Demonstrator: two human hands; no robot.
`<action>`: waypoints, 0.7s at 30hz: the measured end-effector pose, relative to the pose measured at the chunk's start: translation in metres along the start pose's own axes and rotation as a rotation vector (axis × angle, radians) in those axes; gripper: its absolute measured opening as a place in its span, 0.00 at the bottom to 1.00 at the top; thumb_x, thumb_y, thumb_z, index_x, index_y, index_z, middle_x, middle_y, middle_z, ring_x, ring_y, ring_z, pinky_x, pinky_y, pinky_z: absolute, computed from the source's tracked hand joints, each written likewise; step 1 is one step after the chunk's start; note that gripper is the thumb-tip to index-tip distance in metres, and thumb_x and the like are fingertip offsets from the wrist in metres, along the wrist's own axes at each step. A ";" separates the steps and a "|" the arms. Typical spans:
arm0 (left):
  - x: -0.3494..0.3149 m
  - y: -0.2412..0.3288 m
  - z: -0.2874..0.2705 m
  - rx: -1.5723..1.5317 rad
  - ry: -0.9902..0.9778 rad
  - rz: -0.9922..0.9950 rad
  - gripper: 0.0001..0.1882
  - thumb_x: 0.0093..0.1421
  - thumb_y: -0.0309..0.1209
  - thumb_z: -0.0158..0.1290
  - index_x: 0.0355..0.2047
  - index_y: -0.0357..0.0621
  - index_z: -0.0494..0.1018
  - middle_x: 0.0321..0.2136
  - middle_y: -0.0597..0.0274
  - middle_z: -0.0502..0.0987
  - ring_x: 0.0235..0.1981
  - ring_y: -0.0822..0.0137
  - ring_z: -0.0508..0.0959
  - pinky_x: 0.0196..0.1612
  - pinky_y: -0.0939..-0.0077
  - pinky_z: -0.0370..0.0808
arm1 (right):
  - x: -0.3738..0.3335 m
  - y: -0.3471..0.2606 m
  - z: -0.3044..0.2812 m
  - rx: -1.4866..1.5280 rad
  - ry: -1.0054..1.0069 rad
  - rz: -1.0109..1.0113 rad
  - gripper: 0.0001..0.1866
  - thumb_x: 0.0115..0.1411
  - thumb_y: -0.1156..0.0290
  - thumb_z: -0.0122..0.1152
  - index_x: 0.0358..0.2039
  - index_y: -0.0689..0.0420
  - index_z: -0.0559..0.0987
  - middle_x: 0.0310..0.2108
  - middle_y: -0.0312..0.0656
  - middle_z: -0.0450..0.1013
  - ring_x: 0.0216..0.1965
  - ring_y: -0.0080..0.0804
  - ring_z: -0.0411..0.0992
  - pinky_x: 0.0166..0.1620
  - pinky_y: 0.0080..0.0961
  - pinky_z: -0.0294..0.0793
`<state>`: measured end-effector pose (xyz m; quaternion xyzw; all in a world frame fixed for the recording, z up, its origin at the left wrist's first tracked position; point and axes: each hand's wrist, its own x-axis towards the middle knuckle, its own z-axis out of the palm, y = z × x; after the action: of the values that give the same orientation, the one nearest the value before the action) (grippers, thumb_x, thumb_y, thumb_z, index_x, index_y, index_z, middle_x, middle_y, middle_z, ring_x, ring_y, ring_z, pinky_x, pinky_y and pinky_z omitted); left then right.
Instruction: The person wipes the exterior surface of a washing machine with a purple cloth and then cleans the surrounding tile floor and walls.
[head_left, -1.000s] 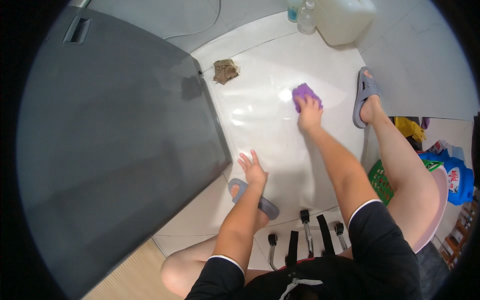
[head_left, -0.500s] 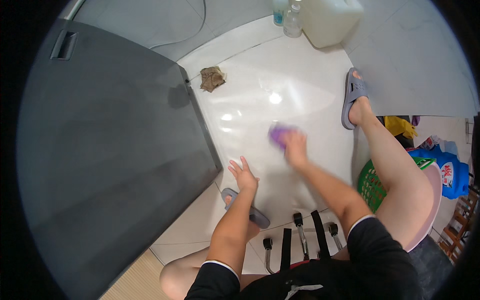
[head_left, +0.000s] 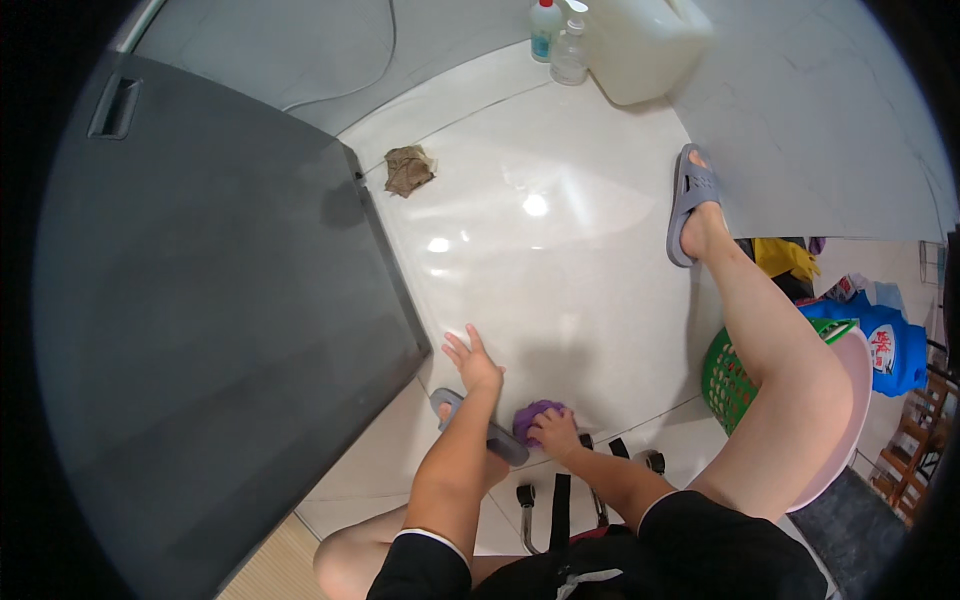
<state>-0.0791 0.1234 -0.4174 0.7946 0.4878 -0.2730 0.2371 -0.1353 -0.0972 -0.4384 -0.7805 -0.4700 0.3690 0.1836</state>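
My right hand is closed on a purple, rough-textured scrubber, pressed down at the near part of the glossy white floor. The fingers curl over its right side. To the left, my left hand has its fingers spread, close to the floor and above my left slipper. Nothing is in that hand. Farther off on the floor lies a brown crumpled rag.
A large dark grey panel borders the left. At the back stand a white jug, a clear pump bottle and a red-capped bottle. On the right are my right slipper, a green basket and a blue bottle.
My right hand has drawn the purple scrubber back toward me, from mid-floor to near my left slipper. My left hand stays spread in about the same place. The view has shifted slightly.
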 end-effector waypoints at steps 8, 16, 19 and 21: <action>-0.003 0.018 0.004 -0.036 0.016 0.056 0.58 0.39 0.27 0.68 0.66 0.56 0.43 0.65 0.41 0.30 0.66 0.40 0.34 0.65 0.64 0.52 | 0.177 0.124 -0.211 -0.316 1.053 0.282 0.18 0.49 0.81 0.50 0.41 0.50 0.75 0.44 0.44 0.66 0.51 0.45 0.61 0.53 0.49 0.57; 0.001 0.000 0.003 0.005 0.005 0.006 0.59 0.39 0.29 0.68 0.66 0.55 0.40 0.65 0.40 0.28 0.66 0.42 0.34 0.66 0.66 0.51 | 0.092 0.160 -0.177 -0.386 0.876 0.627 0.14 0.54 0.74 0.49 0.41 0.50 0.74 0.45 0.43 0.66 0.50 0.45 0.61 0.51 0.50 0.58; -0.002 0.010 0.002 -0.001 -0.001 0.018 0.60 0.39 0.29 0.69 0.66 0.55 0.40 0.65 0.40 0.28 0.66 0.42 0.34 0.66 0.67 0.51 | 0.032 0.095 -0.053 -0.278 0.679 0.572 0.14 0.51 0.71 0.53 0.40 0.49 0.74 0.45 0.43 0.66 0.50 0.47 0.60 0.55 0.56 0.53; 0.000 0.001 0.000 0.001 0.006 -0.001 0.60 0.39 0.29 0.69 0.66 0.55 0.41 0.65 0.40 0.28 0.66 0.42 0.34 0.66 0.67 0.51 | 0.002 0.035 -0.015 -0.173 0.339 0.334 0.13 0.49 0.69 0.55 0.37 0.44 0.77 0.45 0.39 0.65 0.50 0.43 0.60 0.53 0.62 0.52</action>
<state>-0.0785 0.1228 -0.4172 0.7953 0.4888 -0.2711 0.2348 -0.1025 -0.1114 -0.4512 -0.9108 -0.3271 0.2165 0.1286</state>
